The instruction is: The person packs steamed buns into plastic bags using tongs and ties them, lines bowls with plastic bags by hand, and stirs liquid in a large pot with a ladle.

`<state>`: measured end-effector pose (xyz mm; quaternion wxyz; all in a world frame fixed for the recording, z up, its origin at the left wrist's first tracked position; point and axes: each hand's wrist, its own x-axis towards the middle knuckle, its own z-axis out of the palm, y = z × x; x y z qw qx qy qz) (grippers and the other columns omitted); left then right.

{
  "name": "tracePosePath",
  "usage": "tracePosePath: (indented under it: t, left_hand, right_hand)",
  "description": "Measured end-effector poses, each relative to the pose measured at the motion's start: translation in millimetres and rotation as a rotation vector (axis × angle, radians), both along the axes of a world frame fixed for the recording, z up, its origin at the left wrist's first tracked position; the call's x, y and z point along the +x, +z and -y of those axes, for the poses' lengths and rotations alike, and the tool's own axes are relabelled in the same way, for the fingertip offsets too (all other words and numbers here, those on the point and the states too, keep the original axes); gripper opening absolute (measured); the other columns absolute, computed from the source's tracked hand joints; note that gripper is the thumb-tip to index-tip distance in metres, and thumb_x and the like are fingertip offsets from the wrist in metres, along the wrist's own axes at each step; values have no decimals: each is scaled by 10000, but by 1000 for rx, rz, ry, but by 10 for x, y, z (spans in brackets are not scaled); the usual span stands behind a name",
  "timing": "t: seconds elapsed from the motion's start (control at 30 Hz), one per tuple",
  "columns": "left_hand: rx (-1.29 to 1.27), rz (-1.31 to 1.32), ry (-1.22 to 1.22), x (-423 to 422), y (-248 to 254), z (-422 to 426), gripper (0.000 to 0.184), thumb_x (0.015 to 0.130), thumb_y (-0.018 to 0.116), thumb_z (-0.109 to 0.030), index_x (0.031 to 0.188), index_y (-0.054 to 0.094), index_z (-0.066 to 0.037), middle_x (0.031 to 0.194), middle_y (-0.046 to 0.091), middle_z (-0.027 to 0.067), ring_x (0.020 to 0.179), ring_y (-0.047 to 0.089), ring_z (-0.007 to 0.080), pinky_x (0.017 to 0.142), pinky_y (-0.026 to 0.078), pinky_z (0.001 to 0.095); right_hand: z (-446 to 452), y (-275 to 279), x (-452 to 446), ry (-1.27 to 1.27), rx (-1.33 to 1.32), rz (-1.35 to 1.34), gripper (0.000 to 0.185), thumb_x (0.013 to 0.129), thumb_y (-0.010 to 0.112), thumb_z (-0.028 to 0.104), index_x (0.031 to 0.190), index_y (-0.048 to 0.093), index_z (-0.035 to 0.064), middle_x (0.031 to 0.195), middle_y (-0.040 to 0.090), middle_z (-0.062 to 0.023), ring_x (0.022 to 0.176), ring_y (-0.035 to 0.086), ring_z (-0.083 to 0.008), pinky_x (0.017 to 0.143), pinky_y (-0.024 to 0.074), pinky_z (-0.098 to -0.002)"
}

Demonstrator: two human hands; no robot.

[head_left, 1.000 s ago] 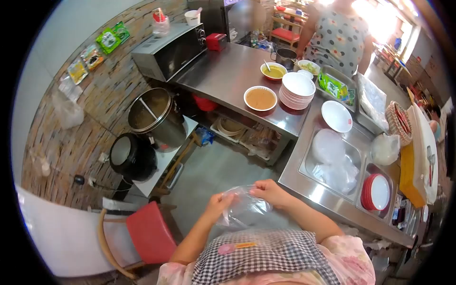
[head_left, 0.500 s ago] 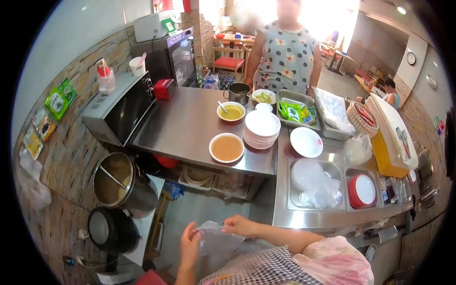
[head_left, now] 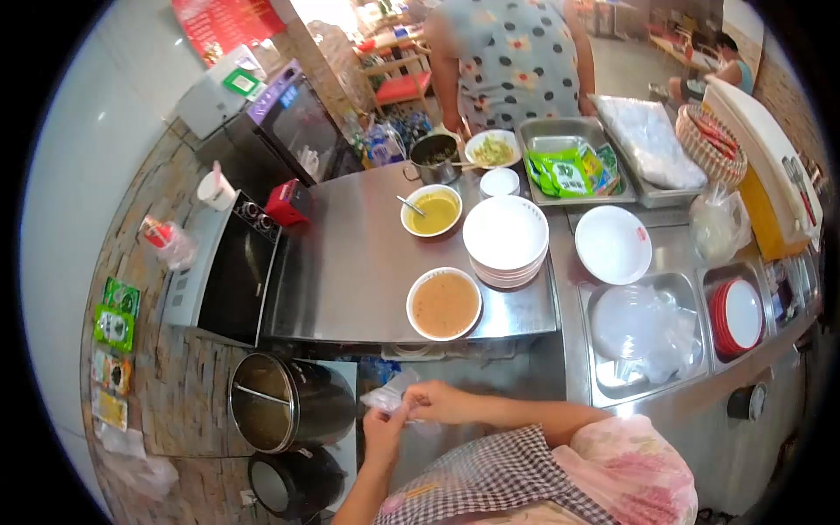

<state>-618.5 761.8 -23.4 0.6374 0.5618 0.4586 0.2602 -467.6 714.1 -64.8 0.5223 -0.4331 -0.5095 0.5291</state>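
My left hand (head_left: 383,434) and my right hand (head_left: 437,402) meet in front of my checked apron, low in the view. Both are closed, with fingers pinching a clear plastic bag (head_left: 387,394) that sticks up crumpled above them. Beyond the bag, near the steel counter's front edge, sits a bowl of brown sauce (head_left: 444,303). Behind it is a bowl of yellow-green soup (head_left: 431,212) with a spoon in it. A stack of white bowls (head_left: 506,233) stands to the right of both.
A large pot (head_left: 262,411) with a ladle and a dark cooker (head_left: 289,486) stand at left, below a microwave (head_left: 232,271). To the right are a sink-like tray of plastic bags (head_left: 643,324) and red-rimmed plates (head_left: 738,315). A person in a dotted top (head_left: 516,66) stands across the counter.
My hands have come together, and the bag, spread between them before, is now bunched up. The view has tilted and shifted. The person across the counter leans closer.
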Motion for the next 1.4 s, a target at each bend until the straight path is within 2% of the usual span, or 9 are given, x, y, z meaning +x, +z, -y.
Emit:
tracePosePath:
  t: [0.17, 0.23, 0.33, 0.47, 0.57, 0.73, 0.97, 1.23, 1.4]
  left_hand:
    - [283, -158, -67, 105, -63, -380, 53, 793, 633, -55, 770, 587, -40, 721, 571, -14, 639, 504, 68, 560, 395, 218]
    - [350, -178, -67, -106, -249, -673, 239, 782, 626, -18, 642, 441, -75, 619, 443, -53, 574, 416, 34, 508, 353, 211]
    - [213, -264, 30, -342, -413, -1000, 125, 775, 637, -35, 744, 516, -49, 685, 490, 0, 610, 458, 77, 544, 376, 214]
    - [804, -403, -62, 102, -58, -928, 418, 713, 686, -44, 1103, 542, -6, 952, 521, 78, 784, 526, 176, 663, 446, 291]
    - [930, -257, -311, 327, 57, -1051, 370, 699, 659, -12, 1056, 565, 2, 889, 543, 71, 773, 542, 197, 698, 450, 307]
    - [486, -122, -274, 183, 106, -1624, 153, 827, 546, -24, 958, 605, 28, 892, 616, 96, 850, 575, 172, 766, 449, 275]
    - [122, 163, 62, -335, 36, -2230, 124, 910, 490, -88, 906, 576, 1, 841, 561, 6, 779, 502, 87, 700, 416, 233]
    - [131, 237, 165, -572, -53, -2414, 114, 915, 497, -99, 902, 582, -23, 757, 508, -24, 673, 458, 52, 582, 377, 200]
    - [67, 200, 151, -747, 54, -2487, 109, 923, 484, -69, 948, 577, -19, 832, 552, -4, 719, 486, 69, 651, 403, 203]
  right_hand:
    - [-170, 32, 357, -89, -288, -557, 74, 885, 548, 125, 924, 556, 63, 790, 572, -13, 721, 526, -94, 651, 446, -258]
    - [-256, 78, 478, -223, -264, -907, 73, 897, 534, 134, 928, 531, 68, 744, 546, -5, 662, 521, -112, 596, 438, -257]
    - [-325, 313, 733, -229, -220, -1097, 81, 926, 493, 148, 949, 509, 72, 699, 503, 2, 622, 503, -119, 554, 414, -257]
    - [-517, 319, 645, -184, -239, -942, 112, 934, 482, 184, 944, 510, 75, 668, 471, -1, 551, 447, -102, 517, 394, -272]
    - [-699, 364, 439, -179, -253, -773, 127, 932, 497, 199, 947, 511, 73, 679, 475, 12, 560, 437, -79, 519, 381, -246]
    - [-847, 691, 380, -198, -167, -182, 243, 912, 543, 193, 1103, 522, 45, 800, 539, 7, 679, 507, -73, 625, 425, -222]
    - [-338, 543, 1716, -1626, -129, 755, 418, 762, 688, 278, 1067, 563, 22, 973, 604, -150, 847, 593, -289, 759, 475, -358]
    - [-185, 297, 2129, -1567, -742, 951, 331, 757, 665, 265, 929, 499, 36, 851, 615, -200, 833, 599, -390, 722, 457, -468]
    - [-128, 255, 2359, -1624, -570, 1008, 200, 776, 568, 144, 881, 496, -10, 800, 609, -248, 779, 594, -420, 707, 456, -472]
